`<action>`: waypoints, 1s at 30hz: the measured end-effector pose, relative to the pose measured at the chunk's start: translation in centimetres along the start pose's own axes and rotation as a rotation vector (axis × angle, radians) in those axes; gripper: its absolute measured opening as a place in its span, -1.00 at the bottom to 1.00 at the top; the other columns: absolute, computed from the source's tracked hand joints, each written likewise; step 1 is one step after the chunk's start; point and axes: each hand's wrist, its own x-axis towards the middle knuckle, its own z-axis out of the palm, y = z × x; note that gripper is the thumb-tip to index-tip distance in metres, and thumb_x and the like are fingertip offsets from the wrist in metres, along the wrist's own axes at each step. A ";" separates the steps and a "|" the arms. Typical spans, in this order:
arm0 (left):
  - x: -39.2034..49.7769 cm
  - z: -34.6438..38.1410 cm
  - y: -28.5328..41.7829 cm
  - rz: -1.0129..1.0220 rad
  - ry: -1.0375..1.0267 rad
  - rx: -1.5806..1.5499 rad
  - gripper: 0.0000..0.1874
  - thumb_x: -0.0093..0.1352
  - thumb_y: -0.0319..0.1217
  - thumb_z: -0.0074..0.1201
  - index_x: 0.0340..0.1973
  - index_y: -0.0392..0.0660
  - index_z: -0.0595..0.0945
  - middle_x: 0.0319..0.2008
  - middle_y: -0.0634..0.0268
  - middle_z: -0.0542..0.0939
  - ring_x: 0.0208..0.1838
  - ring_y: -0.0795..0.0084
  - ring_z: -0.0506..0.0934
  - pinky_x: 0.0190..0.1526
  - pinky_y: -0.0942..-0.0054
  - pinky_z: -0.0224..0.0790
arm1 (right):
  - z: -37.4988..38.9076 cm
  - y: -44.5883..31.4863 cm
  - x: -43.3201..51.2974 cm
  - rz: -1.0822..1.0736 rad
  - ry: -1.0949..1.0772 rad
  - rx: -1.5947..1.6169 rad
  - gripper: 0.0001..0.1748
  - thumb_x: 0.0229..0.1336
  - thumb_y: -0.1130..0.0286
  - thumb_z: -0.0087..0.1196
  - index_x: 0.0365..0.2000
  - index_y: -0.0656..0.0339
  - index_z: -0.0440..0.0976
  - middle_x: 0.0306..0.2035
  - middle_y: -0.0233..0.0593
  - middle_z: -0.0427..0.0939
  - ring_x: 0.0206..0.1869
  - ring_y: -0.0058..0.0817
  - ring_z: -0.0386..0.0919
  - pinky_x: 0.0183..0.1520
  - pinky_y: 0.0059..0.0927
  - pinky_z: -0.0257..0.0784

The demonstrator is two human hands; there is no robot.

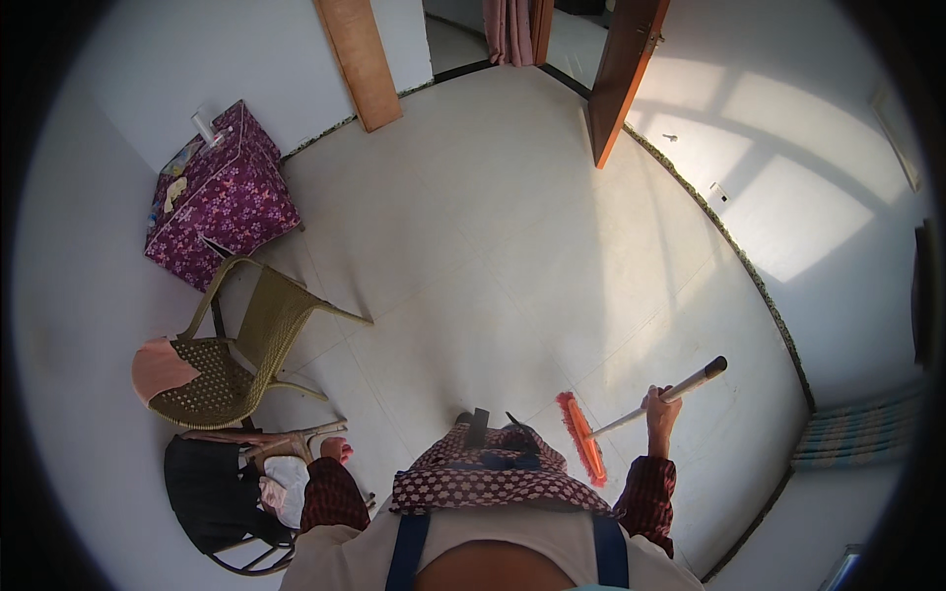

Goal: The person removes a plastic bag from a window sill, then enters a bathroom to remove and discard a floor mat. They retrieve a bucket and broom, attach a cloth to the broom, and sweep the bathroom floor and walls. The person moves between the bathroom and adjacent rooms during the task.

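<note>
My right hand [660, 417] grips the pale handle of a flat mop [582, 437] near its dark end cap. The mop head has an orange plate with a reddish-pink fringe and rests on the tiled floor to the right of my feet. On the other side, my left hand [336, 449] hangs beside a folding chair draped with a black cloth [203, 487]. Something pinkish shows at its fingers, too small to tell whether it is held. White and pink cloths [284, 487] lie on that chair.
A woven rattan armchair [277, 318] with a pink cloth stands at left, beside a table under a purple floral cover [229, 196]. A wooden board [362, 70] leans on the far wall. The brown door [628, 81] stands ajar; a patterned curtain [857, 428] hangs right.
</note>
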 end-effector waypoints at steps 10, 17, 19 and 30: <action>8.1 35.2 44.3 0.694 -0.608 0.518 -0.82 0.34 -0.30 -0.13 -0.24 -0.07 0.49 -0.39 0.39 0.57 -0.33 0.53 0.57 -0.31 0.51 0.33 | 13.7 -5.2 15.7 0.086 0.141 0.284 -0.72 -0.02 0.59 -0.04 -0.71 0.20 0.13 -0.81 -0.31 0.27 -0.78 -0.55 0.28 -0.68 -0.46 0.26; 14.8 33.5 47.8 0.290 -0.431 0.536 -0.75 0.31 -0.26 -0.09 -0.18 -0.13 0.48 -0.39 0.27 0.58 -0.33 0.41 0.57 -0.33 0.41 0.34 | 31.3 -14.8 34.8 0.055 0.018 0.058 -0.70 -0.05 0.44 0.04 -0.80 0.35 0.38 -0.83 -0.25 0.40 -0.74 -0.51 0.41 -0.60 -0.43 0.33; 16.5 29.8 46.4 0.042 -0.327 0.202 -0.85 0.29 -0.33 -0.08 -0.39 -0.13 0.48 -0.48 0.17 0.54 -0.48 0.34 0.51 -0.53 0.40 0.30 | 35.4 -17.1 39.2 0.065 0.004 0.067 -0.69 -0.05 0.42 0.05 -0.81 0.36 0.41 -0.83 -0.24 0.41 -0.75 -0.50 0.42 -0.60 -0.41 0.34; 32.0 40.7 74.5 -0.120 -0.057 0.123 -0.87 0.27 -0.36 -0.05 -0.36 -0.14 0.50 -0.55 0.15 0.53 -0.55 0.30 0.53 -0.63 0.36 0.26 | 53.1 -30.3 64.1 -0.012 0.048 0.156 -0.69 0.00 0.50 0.00 -0.79 0.28 0.25 -0.82 -0.28 0.37 -0.73 -0.56 0.34 -0.60 -0.47 0.27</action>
